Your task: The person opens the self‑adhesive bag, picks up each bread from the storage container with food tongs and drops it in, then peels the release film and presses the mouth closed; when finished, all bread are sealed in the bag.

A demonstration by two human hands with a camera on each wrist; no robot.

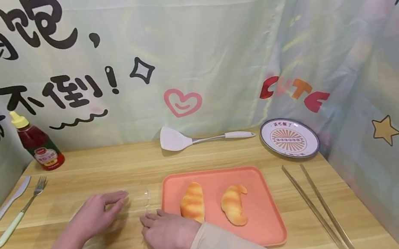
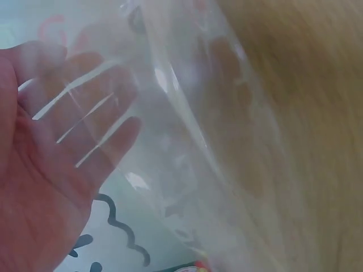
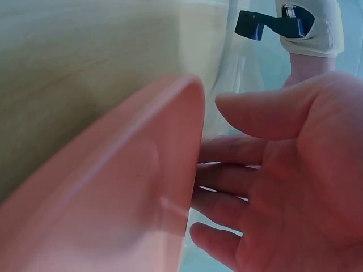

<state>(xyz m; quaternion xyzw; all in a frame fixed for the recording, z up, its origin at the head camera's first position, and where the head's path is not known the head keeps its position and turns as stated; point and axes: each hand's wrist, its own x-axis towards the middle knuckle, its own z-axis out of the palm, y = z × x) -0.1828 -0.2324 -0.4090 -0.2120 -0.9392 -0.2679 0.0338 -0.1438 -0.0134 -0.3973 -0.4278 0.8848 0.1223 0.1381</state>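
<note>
Hands, two: left hand (image 1: 94,217) and right hand (image 1: 166,233), fingers loose, on one clear bag (image 2: 187,130); two croissants (image 1: 192,202).

1. You have two bread rolls (image 1: 191,202) (image 1: 234,204) on one orange tray (image 1: 262,223).
2. You have one spatula (image 1: 176,139), one fork (image 1: 21,211), one knife (image 1: 6,204) and one pair of tongs (image 1: 318,206).
3. You have one ketchup bottle (image 1: 36,144), one plate (image 1: 289,138) and one clear bag (image 2: 193,141).
</note>
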